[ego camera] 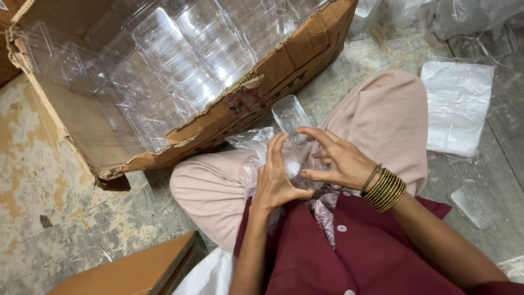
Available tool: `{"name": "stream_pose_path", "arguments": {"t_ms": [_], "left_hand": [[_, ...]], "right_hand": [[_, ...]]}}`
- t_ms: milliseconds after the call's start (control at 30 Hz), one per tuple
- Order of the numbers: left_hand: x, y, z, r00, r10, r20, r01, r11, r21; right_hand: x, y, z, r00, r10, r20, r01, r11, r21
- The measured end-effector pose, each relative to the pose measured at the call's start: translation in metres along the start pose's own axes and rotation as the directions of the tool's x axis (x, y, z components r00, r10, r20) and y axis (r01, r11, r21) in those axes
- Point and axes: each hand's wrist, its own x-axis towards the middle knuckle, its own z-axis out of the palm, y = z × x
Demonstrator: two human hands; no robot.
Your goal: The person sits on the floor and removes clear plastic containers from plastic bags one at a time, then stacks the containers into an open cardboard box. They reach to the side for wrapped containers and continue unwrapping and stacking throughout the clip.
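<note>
A thin clear bag (256, 143) is held over the lap, in front of the torn cardboard box (295, 60). The left hand (275, 177) is closed on the bag's crumpled plastic, thumb and fingers (277, 146) pinched together on it. The right hand (338, 159) is held just beside the left, its fingers spread and curled, with the tips touching the bag; whether they grip it cannot be told. A clear plastic tub (290, 113) is seen upright at the bag's top edge, just in front of both hands and near the box's side wall; whether it stands inside the bag or behind it cannot be told.

The box is tipped on its side, and stacked rows of clear tubs (185, 60) are seen inside it. A flat stack of plastic bags (457, 104) lies on the floor (33, 180), well to the right of the box, beyond the bent knee in pink trousers (382, 109). A stack of gold bangles (385, 189) is worn on the right wrist. A second brown carton (136, 270) is seen below the box, near the left elbow.
</note>
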Motion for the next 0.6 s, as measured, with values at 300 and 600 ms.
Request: {"name": "stream_pose_path", "arguments": {"t_ms": [300,600], "left_hand": [[-0.018,-0.005,-0.002,0.987,-0.126,-0.095,0.08,0.918,-0.388],[-0.038,-0.009,0.035,0.877,-0.454,-0.154,0.185,0.617,-0.765]], "right_hand": [[-0.01,0.011,0.014,0.981,-0.19,-0.045,0.19,0.982,-0.012],[-0.029,0.021,0.042,0.982,-0.188,-0.016,0.189,0.977,0.103]]}}
